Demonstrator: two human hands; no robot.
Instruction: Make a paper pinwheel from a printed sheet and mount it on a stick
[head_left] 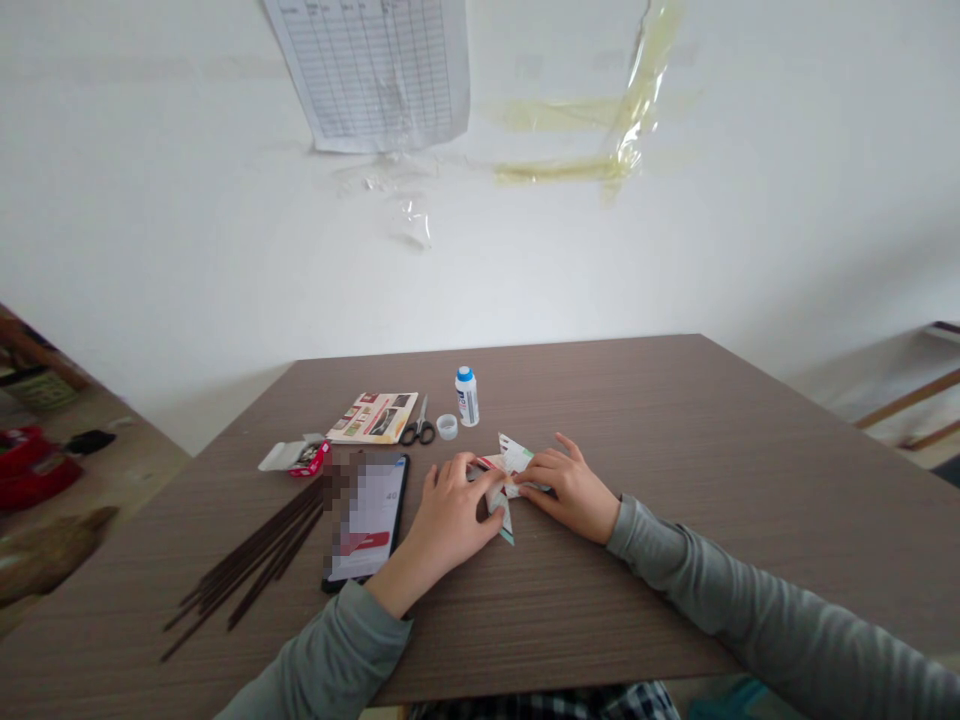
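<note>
Your left hand point(454, 512) and right hand point(570, 488), bare, in grey sleeves point(697, 570): both holding one folded paper piece point(516, 456), white with coloured print, sharp-pointed. Beyond it on your brown table point(637, 420): one white bottle point(468, 405), upright, with blue top point(465, 373); one pale round lid point(447, 427), beside the bottle; one pair of scissors point(418, 427), dark handles toward you; one printed booklet point(373, 418), flat. To your left: one small red box point(309, 460), open; one bundle of thin dark sticks point(262, 548), spread at the near end; one phone point(375, 520), screen up, partly pixelated. On the wall point(225, 250) facing you: one ruled sheet point(382, 75); yellowed tape point(555, 172).
</note>
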